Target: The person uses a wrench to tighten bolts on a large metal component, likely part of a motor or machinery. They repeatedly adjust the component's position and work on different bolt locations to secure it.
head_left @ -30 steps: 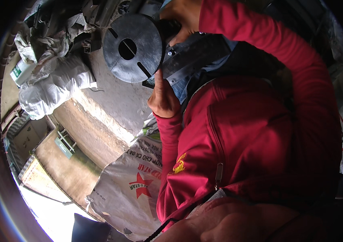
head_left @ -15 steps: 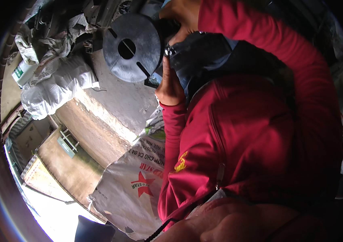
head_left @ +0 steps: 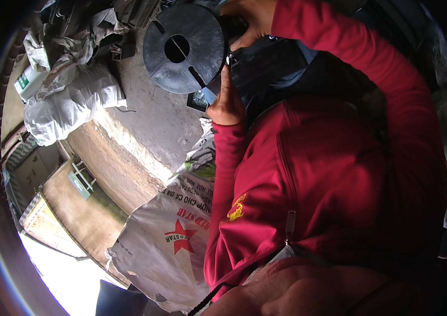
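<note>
The biggest thing you work with is the dark disc (head_left: 202, 45), out in front of you, with a hole in its middle. You seem to be busy with small work at its right edge. The next move looks to call for a steady disc and gentle fingers.

Your right arm is bent wide, and your right hand (head_left: 252, 21) is beside the disc's upper right edge, thumb pointing at it. Its fingers hide in the dark, so I cannot tell if that grip is closed. Your left hand (head_left: 227, 108) is below the disc's right side, one finger straight up. I cannot tell if it pinches anything. The shiny bit (head_left: 228, 58) is beside the disc's right edge, by that fingertip.
</note>
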The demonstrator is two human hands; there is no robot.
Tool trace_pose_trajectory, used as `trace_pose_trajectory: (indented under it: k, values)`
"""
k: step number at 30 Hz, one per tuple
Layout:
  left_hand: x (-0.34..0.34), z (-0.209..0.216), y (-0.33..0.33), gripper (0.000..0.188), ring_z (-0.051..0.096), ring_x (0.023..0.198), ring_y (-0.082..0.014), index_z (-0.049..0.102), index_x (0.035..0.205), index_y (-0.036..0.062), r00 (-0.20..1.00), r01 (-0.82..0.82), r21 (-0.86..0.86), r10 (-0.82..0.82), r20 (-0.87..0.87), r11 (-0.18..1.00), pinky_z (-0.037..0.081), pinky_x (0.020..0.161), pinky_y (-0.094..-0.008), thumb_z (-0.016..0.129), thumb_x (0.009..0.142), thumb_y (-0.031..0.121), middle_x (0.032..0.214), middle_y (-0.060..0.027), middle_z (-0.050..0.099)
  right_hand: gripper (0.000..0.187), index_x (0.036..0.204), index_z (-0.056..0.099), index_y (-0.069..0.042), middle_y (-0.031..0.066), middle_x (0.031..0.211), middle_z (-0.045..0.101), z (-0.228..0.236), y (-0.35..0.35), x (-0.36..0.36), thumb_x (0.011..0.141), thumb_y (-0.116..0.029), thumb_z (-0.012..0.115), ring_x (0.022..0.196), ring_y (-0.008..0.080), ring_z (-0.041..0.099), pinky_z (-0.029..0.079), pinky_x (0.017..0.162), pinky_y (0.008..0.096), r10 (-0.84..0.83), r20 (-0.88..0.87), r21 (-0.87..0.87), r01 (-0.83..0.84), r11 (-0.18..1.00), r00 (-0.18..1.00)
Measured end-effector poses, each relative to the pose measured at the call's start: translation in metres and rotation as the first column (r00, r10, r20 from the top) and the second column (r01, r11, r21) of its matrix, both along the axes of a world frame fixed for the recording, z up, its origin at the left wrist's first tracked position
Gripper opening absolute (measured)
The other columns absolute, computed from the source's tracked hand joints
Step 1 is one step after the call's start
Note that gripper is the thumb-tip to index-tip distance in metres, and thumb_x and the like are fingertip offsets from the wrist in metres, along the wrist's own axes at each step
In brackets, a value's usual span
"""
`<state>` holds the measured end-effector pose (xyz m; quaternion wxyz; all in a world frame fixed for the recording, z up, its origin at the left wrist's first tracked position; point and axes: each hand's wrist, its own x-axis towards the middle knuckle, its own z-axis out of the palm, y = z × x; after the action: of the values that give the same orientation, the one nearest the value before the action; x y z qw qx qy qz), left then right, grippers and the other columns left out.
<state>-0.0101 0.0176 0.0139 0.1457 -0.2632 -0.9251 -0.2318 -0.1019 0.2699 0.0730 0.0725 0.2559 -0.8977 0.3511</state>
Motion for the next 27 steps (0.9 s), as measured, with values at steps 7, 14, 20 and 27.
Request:
trace_pose_trajectory:
  k: [7,14,20,27]
  values:
    - [0.0,0.012,-0.002,0.045,0.06,0.051,-0.0133,0.054,0.132,0.0012,0.975,0.129,0.225,-0.082,-0.207,0.966,0.046,0.047,-0.0291,0.054,0.087,-0.007,0.094,-0.0187,0.07,0.049,0.081,0.066,-0.006,0.0155,0.072,0.064,-0.001,0.002,0.0,0.058,-0.045,0.083,0.069,0.0338,0.064,0.049,0.062,0.0411,0.021,-0.021,-0.066,-0.022,0.998,1.0]
    - [0.006,0.036,-0.005,0.047,0.048,0.044,-0.0092,0.052,0.134,-0.0005,0.998,0.045,0.243,-0.051,0.02,0.969,0.043,0.044,-0.0255,0.05,0.087,-0.009,0.11,-0.0173,0.068,0.052,0.095,0.067,-0.007,0.0149,0.08,0.067,0.001,-0.001,0.002,0.062,-0.044,0.081,0.076,0.0329,0.066,0.051,0.069,0.0401,0.012,0.031,-0.038,-0.011,0.999,0.999]
    - [0.001,0.009,-0.011,0.051,0.046,0.039,-0.0125,0.054,0.135,0.016,0.997,-0.074,0.079,0.071,0.044,0.994,0.043,0.043,-0.032,0.058,0.087,-0.001,0.066,-0.0159,0.062,0.057,0.107,0.067,-0.009,0.0165,0.091,0.068,0.004,-0.006,-0.005,0.062,-0.04,0.082,0.086,0.0323,0.067,0.052,0.075,0.0389,0.061,-0.013,-0.066,-0.062,0.996,0.998]
    - [0.004,0.016,-0.007,0.051,0.054,0.041,-0.0167,0.056,0.134,0.0194,0.998,-0.056,0.046,0.056,0.006,0.997,0.043,0.043,-0.0325,0.06,0.086,0.002,0.084,-0.0142,0.071,0.057,0.106,0.067,-0.006,0.0176,0.094,0.068,0.005,-0.007,0.001,0.061,-0.037,0.083,0.087,0.0295,0.068,0.052,0.077,0.0388,0.076,-0.025,-0.141,-0.078,0.987,0.997]
